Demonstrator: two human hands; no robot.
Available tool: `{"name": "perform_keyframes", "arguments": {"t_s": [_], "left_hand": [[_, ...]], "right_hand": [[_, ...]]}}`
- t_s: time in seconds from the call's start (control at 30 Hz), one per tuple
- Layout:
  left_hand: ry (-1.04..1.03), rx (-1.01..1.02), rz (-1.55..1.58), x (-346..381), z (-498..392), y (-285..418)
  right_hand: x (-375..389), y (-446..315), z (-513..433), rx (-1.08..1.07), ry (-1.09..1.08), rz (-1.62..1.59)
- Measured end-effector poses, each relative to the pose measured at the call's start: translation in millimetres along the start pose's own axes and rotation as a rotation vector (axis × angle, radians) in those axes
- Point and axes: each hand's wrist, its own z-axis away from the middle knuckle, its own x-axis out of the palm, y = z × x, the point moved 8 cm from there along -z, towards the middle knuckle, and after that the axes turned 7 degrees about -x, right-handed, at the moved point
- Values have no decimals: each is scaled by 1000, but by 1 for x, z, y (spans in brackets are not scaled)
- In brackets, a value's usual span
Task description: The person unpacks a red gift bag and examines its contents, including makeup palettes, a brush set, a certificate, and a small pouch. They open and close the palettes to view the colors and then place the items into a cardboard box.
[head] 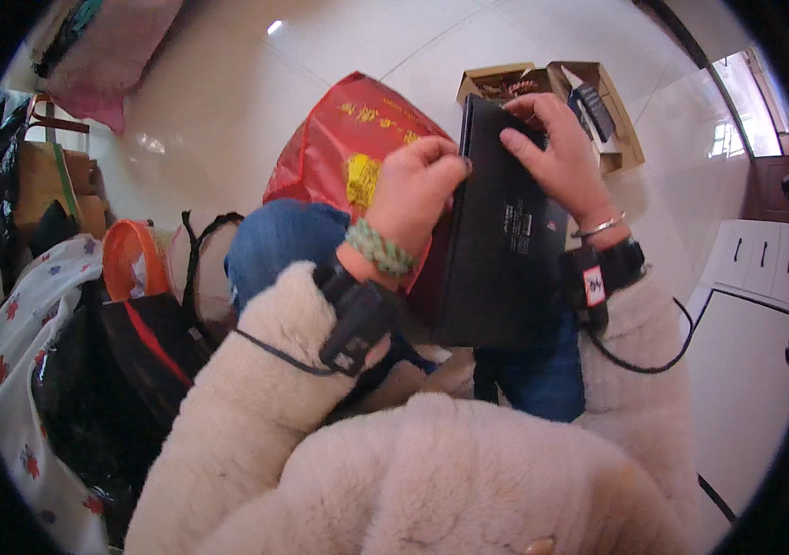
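Observation:
A flat black rectangular case [495,277] lies slantwise over my right thigh, its back bearing small white print and a small red mark. At its far right edge, my right hand [557,152] holds it, the thumb on the broad face and the fingers over the edge. My left hand [418,177] is curled, its thumb and fingertips pinched against the case's upper left edge. Part of a red plastic bag [328,139] with yellow print sits just beyond my left hand. What the left fingers grip is partly hidden.
An open cardboard box [620,125] with packaged items stands on the tiled floor [228,83] beyond the case. Left are an orange ring-shaped handle or container [113,260], a black bag with a red stripe [151,340] and patterned cloth [2,368]. White drawers [748,257] stand right.

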Motion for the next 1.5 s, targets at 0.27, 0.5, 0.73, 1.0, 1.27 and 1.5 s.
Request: {"name": "perform_keyframes", "arguments": {"t_s": [0.27,0.5,0.73,1.0,1.27,1.5], "left_hand": [[3,-348,221,-10,-24,-48],[-482,-285,958,26,0,-9],[-474,55,659,27,22,32],[-395,40,616,21,19,33],[-378,69,589,18,21,36],[-286,41,622,12,10,27]], "right_hand": [[71,74,44,638,-549,-332],[55,104,62,1022,-106,-787],[62,87,68,1115,-145,-905],[69,93,73,1139,-152,-853],[67,96,76,1140,-123,-825],[81,87,88,1260,-275,-828]]}}
